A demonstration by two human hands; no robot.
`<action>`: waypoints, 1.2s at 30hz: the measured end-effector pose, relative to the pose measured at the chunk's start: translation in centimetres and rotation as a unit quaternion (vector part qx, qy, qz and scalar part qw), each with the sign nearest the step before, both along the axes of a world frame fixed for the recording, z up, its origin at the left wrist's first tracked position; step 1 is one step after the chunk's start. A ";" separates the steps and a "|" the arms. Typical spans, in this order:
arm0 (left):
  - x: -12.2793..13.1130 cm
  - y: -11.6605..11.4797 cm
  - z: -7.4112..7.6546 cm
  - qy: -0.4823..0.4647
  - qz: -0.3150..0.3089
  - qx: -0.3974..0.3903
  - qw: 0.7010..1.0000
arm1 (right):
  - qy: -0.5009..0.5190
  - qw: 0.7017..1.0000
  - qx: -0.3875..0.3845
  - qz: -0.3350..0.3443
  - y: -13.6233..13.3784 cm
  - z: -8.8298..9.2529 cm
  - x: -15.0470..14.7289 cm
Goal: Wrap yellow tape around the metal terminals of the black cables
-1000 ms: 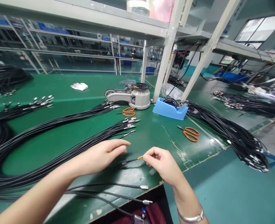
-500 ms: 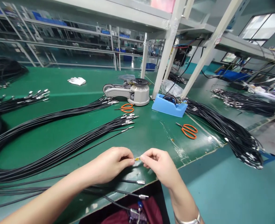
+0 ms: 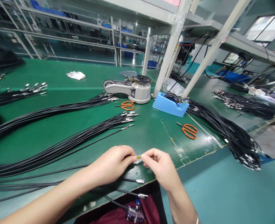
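Over the near edge of the green table, my left hand (image 3: 117, 163) and my right hand (image 3: 160, 165) meet, both pinching one small cable connector (image 3: 139, 157). A short yellow band, apparently tape, shows on it between the fingertips. My left thumb and index finger close on its left side, my right ones on its tip. Most of the piece is hidden by the fingers. Below my hands, black cables end in a silver connector (image 3: 140, 181) and another silver connector (image 3: 143, 196) at the table edge.
A black cable bundle (image 3: 92, 130) curves across the table (image 3: 86, 93). Beyond it are orange-handled scissors (image 3: 127, 105), a grey tape dispenser (image 3: 139, 91) and a white glove (image 3: 76, 75). To the right lie a blue tape holder (image 3: 171, 105), more scissors (image 3: 189, 131) and another cable bundle (image 3: 223, 124).
My view has shifted slightly. Both hands keep their pinch on the connector, and the yellow band now shows a little farther right between the fingertips.
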State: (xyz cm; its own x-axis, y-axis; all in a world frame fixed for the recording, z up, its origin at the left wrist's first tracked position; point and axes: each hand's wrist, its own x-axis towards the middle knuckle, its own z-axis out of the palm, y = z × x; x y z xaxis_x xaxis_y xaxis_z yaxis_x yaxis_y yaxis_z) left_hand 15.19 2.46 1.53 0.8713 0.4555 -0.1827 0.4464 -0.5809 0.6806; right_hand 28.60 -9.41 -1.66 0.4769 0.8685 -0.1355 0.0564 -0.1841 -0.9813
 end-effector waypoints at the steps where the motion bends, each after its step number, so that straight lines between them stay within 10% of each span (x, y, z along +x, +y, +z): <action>1: 0.0 0.0 0.2 0.002 -0.007 0.020 1.000 | 0.001 1.000 0.000 0.002 0.0 0.0 0.0; 9: 0.0 0.8 1.0 0.031 -0.077 0.012 0.996 | 0.013 1.000 0.009 0.023 0.0 0.2 0.1; 17: 0.3 0.4 -0.3 -0.005 0.001 -0.109 0.994 | 0.001 0.999 0.033 -0.014 0.0 -0.3 -0.9; 36: -0.5 0.5 -0.6 -0.009 -0.039 -0.044 0.998 | -0.074 0.994 -0.026 0.070 -0.2 0.3 0.3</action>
